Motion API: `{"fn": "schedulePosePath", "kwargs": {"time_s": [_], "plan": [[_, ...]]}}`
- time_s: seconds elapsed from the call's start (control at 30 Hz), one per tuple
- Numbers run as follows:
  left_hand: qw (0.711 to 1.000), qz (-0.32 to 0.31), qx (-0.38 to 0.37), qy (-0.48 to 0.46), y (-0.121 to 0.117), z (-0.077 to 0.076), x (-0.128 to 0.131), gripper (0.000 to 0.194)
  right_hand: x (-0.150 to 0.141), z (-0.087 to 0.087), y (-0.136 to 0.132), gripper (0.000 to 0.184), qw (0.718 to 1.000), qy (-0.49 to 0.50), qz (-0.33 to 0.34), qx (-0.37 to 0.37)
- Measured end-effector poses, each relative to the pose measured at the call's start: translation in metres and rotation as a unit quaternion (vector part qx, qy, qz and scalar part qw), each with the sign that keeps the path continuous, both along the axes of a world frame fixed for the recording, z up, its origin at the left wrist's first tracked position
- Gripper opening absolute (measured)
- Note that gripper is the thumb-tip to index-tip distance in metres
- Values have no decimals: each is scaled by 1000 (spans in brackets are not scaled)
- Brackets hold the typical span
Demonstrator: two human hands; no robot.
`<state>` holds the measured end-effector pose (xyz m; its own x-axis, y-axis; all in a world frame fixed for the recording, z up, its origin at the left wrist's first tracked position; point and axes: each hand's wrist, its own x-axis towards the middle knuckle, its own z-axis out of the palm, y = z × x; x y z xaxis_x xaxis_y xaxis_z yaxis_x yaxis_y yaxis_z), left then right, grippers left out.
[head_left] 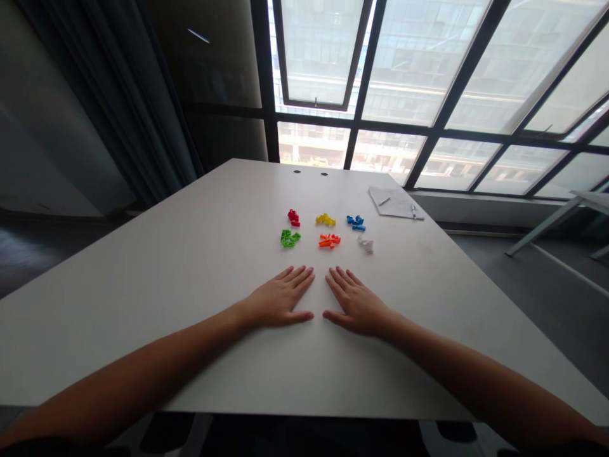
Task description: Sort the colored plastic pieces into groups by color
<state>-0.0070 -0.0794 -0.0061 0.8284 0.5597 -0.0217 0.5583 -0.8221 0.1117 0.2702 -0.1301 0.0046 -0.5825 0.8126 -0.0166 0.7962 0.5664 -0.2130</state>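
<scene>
Plastic pieces (329, 240) sat in colour piles at 12 o'clock from the left hand (278, 299) and right hand (356, 303), both open, flat and empty on the white table (143, 285), and looked light, stiff, easiest pinched by an edge.

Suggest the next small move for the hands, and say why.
Probably slide the right hand forward to the orange plastic pieces. It and the left hand lie flat and empty on the white table, and that orange cluster looks closest to them of all the small coloured piles.
</scene>
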Motion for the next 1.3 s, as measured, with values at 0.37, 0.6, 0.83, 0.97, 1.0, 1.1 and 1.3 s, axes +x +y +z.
{"fn": "schedulePosePath", "kwargs": {"time_s": [0.37, 0.6, 0.83, 0.97, 1.0, 1.1, 1.3], "plan": [[1000, -9, -2, -3, -2, 2, 0, 99, 0, 1, -2, 99, 1000, 0, 2, -6], [1000, -13, 7, -21, -2, -2, -1, 98, 2, -3, -2, 98, 1000, 5, 7, 6], [1000, -11, 9, -12, 0, 0, -1, 98, 3, -4, -1, 98, 1000, 15, 9, 14], [999, -13, 7, -30, 2, 3, 0, 100, 3, -5, 0, 100, 1000, 10, 5, 11], [999, -12, 9, -41, 2, 3, 0, 100, 4, -5, 0, 99, 1000, 10, 4, 11], [997, -5, 20, -72, 4, 3, 2, 95, 5, -8, 1, 98, 1000, 18, 6, 14], [996, 0, 15, -87, 6, 0, 2, 87, 5, -8, 2, 98, 1000, 20, 8, 13]]}}
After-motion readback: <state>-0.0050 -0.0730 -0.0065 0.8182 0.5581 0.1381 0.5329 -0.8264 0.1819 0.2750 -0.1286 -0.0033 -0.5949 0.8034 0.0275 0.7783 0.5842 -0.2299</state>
